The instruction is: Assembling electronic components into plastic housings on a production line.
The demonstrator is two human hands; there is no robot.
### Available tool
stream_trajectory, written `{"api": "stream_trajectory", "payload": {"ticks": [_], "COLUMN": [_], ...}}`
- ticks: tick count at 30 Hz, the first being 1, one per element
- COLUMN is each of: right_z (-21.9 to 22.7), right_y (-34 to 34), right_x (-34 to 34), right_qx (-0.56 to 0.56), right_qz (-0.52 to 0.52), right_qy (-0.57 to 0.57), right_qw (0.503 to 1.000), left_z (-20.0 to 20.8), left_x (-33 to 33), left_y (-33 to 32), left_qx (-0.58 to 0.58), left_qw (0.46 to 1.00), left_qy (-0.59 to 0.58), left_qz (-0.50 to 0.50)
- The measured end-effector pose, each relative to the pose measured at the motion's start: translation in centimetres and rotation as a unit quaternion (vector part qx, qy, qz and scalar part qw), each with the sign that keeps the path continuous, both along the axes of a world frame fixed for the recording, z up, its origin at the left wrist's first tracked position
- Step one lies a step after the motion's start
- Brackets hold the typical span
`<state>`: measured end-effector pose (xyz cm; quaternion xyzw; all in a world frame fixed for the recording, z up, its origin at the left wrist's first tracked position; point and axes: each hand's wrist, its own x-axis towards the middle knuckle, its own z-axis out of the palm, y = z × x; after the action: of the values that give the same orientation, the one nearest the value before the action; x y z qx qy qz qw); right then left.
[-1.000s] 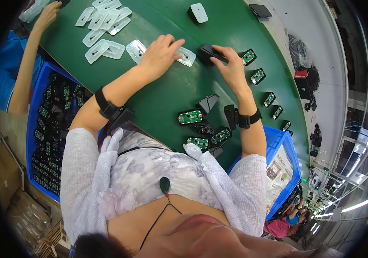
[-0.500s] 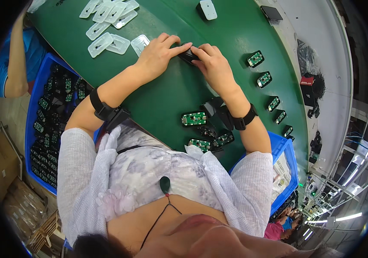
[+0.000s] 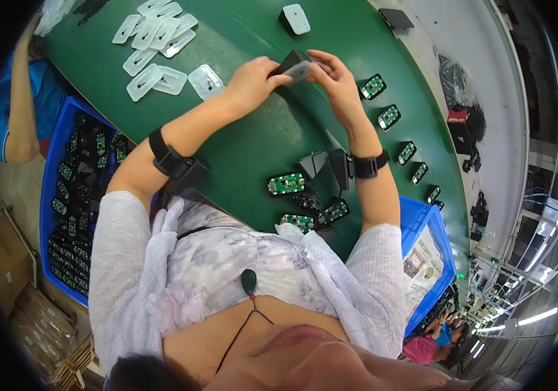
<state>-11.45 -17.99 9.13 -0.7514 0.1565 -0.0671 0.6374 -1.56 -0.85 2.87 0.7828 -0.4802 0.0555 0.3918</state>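
Note:
A small black plastic case (image 3: 290, 60) is held over the far middle of the green table. Its greyish, pale face (image 3: 298, 72) is blurred by motion. My left hand (image 3: 253, 83) grips the case from the left, the thumb along its near edge. At its right end, my right hand (image 3: 336, 81) has thumb and fingers bent against the case; the exact contact is blurred. Left of my left hand lies a translucent white plastic cover (image 3: 206, 82). More such covers (image 3: 155, 32) are piled at the far left. Another black case with a white cover (image 3: 296, 19) stands beyond my hands.
Black cases with green circuit boards (image 3: 389, 117) line the table's right side. More boards (image 3: 286, 184) and black parts lie near my body. A blue bin (image 3: 63, 264) full of boards is at left, another blue bin (image 3: 445, 274) at right. A co-worker's arm (image 3: 24, 104) shows at far left.
The case has turned in my hands, so a pale face shows where only black showed before. My right hand has opened away slightly. The whole view has shifted a little.

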Motion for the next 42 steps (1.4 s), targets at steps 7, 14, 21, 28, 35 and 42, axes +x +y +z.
{"api": "stream_trajectory", "payload": {"ticks": [7, 14, 21, 28, 35, 42], "right_z": [-0.3, -1.5, -2.0, -1.2, -2.1, -0.2], "right_y": [-2.4, -10.1, -13.7, -13.5, -14.4, -12.2], "right_x": [1.8, 6.1, 7.3, 3.3, -0.4, -1.6], "right_qx": [-0.046, -0.242, -0.241, -0.724, -0.641, -0.266], "right_qz": [0.007, 0.101, 0.112, -0.07, -0.053, -0.074], "right_qy": [-0.062, 0.079, 0.132, 0.086, 0.307, 0.216], "right_qw": [0.997, 0.962, 0.955, 0.681, 0.701, 0.936], "left_z": [1.7, 2.2, -1.0, -2.0, -2.4, -3.1], "left_x": [-1.5, -2.4, -1.4, -2.0, -5.2, -5.3], "left_y": [-2.6, 5.5, 10.4, 8.6, 4.1, 4.3], "left_qx": [-0.006, 0.04, 0.164, 0.14, 0.063, 0.002], "left_qw": [0.964, 0.994, 0.948, 0.954, 0.964, 0.968], "left_qy": [0.263, -0.082, -0.192, -0.198, -0.217, -0.202], "left_qz": [-0.039, 0.063, 0.196, 0.176, 0.137, 0.148]}}
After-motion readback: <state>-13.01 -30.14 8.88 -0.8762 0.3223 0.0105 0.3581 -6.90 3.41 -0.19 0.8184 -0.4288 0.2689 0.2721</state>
